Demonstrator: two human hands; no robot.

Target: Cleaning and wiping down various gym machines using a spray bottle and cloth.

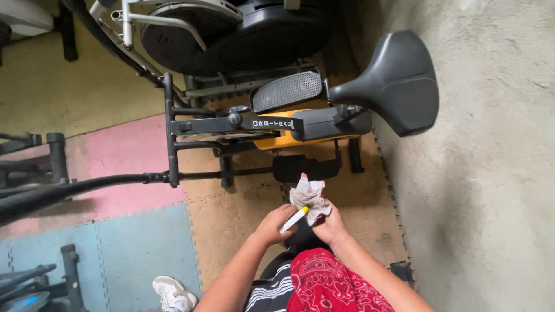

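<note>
Head view over an exercise machine (260,124) standing on foam floor mats (133,242). A small white tube with a yellow tip (294,220) is gripped in the left hand (274,224); a crumpled grey rag (309,198) is pinched in the right hand (329,226). The hands are held close together, tube tip against the rag, in front of the machine and below its black seat (393,81). Neither tube nor rag is in contact with the machine, so any wiping of it is judged not yet begun.
</note>
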